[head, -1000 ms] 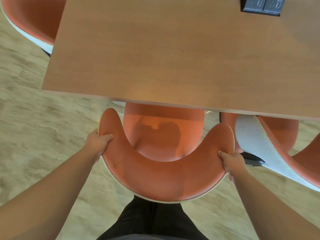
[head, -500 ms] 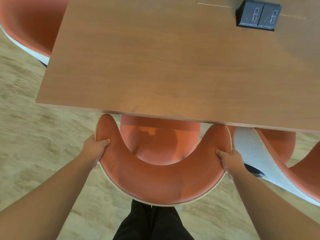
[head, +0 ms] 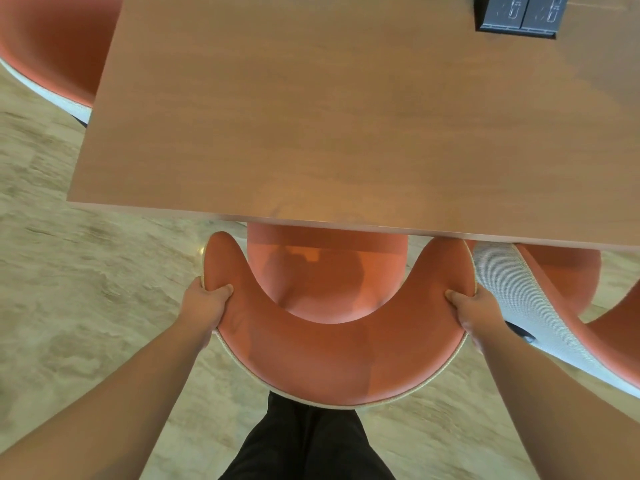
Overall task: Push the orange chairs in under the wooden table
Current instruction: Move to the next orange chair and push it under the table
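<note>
From my remote feed: my left hand [head: 204, 306] and right hand [head: 476, 313] extend on bare, sleeveless forearms above black trousers [head: 304, 441].

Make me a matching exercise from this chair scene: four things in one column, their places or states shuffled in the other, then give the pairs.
Things:
1. left hand
2. right hand
3. socket box
4. neighbouring chair

Places or states:
A. set into the wooden table, far right
B. grips the left arm of the middle chair
C. beside the middle chair, grey outer shell
D. grips the right arm of the middle chair

Pairs: 1-B, 2-D, 3-A, 4-C
</note>
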Motion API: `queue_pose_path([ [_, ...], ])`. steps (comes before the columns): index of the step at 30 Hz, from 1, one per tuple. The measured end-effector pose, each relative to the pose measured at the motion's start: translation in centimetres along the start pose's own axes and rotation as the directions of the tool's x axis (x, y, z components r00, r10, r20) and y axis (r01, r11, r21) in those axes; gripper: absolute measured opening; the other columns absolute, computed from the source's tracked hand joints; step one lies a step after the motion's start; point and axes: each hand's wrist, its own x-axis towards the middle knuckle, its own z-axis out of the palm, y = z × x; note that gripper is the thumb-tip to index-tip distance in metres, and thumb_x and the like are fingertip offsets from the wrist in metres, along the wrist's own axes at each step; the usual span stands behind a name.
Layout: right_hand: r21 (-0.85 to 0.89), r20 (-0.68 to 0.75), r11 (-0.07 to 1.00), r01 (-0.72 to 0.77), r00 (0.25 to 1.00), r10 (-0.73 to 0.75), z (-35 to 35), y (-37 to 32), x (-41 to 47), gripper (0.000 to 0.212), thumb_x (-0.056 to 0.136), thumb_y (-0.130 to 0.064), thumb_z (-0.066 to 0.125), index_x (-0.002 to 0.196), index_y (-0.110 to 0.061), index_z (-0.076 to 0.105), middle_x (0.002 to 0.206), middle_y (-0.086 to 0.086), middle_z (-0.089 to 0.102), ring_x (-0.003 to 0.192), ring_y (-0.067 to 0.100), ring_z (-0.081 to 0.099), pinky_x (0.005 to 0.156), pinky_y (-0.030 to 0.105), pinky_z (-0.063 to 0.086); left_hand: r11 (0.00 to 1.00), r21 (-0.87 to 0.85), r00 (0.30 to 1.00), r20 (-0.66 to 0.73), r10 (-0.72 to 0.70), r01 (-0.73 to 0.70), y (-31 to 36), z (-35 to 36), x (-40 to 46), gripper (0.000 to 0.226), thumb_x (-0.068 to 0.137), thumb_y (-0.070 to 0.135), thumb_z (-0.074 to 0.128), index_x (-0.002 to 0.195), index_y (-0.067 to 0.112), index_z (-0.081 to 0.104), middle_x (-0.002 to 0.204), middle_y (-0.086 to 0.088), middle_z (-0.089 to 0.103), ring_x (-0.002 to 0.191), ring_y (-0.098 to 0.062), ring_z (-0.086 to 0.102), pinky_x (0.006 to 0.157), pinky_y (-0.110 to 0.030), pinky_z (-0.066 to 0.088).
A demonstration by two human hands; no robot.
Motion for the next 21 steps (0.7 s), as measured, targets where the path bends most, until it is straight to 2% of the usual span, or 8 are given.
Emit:
queue_pose_path([
  [4, 0.014, -0.023, 1.000, -0.013, 1.000, 0.013, -0.7, 0.5, 0.2, 0.027, 0.092, -0.020, 0.069, 0.117, -0.014, 0.062, 0.095, 0.009, 0.068, 0.080, 0.026, 0.065, 0.080, 0.044, 0.051, 0.998, 0.049, 0.999, 0.016, 0.044, -0.045, 0.6, 0.6, 0.2, 0.024, 0.090, 0.021, 0.072, 0.109, 0.018, 0.058, 0.095, 0.000, 0.066, 0.085, -0.021, 0.066, 0.065, -0.034, 0.053],
  [8, 0.033, -0.033, 0.999, -0.004, 0.999, 0.005, -1.0, 0.7, 0.1, 0.021, 0.091, -0.021, 0.069, 0.109, -0.017, 0.060, 0.099, 0.012, 0.069, 0.083, 0.029, 0.065, 0.083, 0.046, 0.053, 0.996, 0.040, 0.996, 0.041, 0.073, -0.075, 2.6, 1.3, 0.9, 0.024, 0.091, 0.017, 0.071, 0.112, 0.016, 0.060, 0.096, -0.002, 0.068, 0.085, -0.024, 0.067, 0.071, -0.038, 0.056],
  [11, 0.034, -0.029, 0.999, 0.015, 0.999, -0.014, -0.7, 0.3, 0.7, 0.023, 0.091, -0.021, 0.069, 0.112, -0.016, 0.062, 0.097, 0.010, 0.070, 0.080, 0.024, 0.064, 0.084, 0.045, 0.053, 0.996, 0.031, 0.996, 0.040, 0.082, -0.083, 3.2, 1.6, 1.7, 0.020, 0.092, 0.015, 0.070, 0.110, 0.017, 0.061, 0.095, -0.004, 0.069, 0.084, -0.025, 0.068, 0.071, -0.037, 0.056],
  [13, 0.034, -0.017, 0.999, 0.016, 1.000, -0.015, -0.6, -0.1, 1.1, 0.027, 0.091, -0.022, 0.069, 0.116, -0.015, 0.062, 0.098, 0.009, 0.069, 0.083, 0.027, 0.065, 0.086, 0.047, 0.055, 0.995, 0.038, 0.995, 0.035, 0.092, -0.094, 3.2, 1.7, 2.0, 0.018, 0.092, 0.015, 0.071, 0.107, 0.018, 0.061, 0.094, -0.003, 0.069, 0.083, -0.025, 0.068, 0.068, -0.035, 0.055],
  [17, 0.027, -0.026, 1.000, -0.002, 1.000, 0.003, -0.4, -0.3, 1.4, 0.035, 0.091, -0.025, 0.071, 0.122, -0.010, 0.062, 0.107, 0.014, 0.071, 0.097, 0.039, 0.068, 0.093, 0.056, 0.056, 0.995, 0.037, 0.995, 0.041, 0.090, -0.091, 3.3, 1.7, 2.1, 0.022, 0.093, 0.017, 0.071, 0.112, 0.017, 0.060, 0.096, -0.001, 0.069, 0.084, -0.023, 0.067, 0.063, -0.033, 0.053],
  [21, -0.011, -0.018, 1.000, -0.025, 1.000, 0.025, -0.4, -0.5, 1.6, 0.041, 0.090, -0.032, 0.071, 0.123, -0.011, 0.061, 0.110, 0.016, 0.070, 0.099, 0.040, 0.067, 0.092, 0.059, 0.056, 0.994, 0.049, 0.994, 0.039, 0.099, -0.101, 3.5, 1.8, 2.3, 0.023, 0.093, 0.019, 0.072, 0.112, 0.015, 0.060, 0.095, -0.002, 0.068, 0.085, -0.026, 0.067, 0.068, -0.035, 0.054],
])
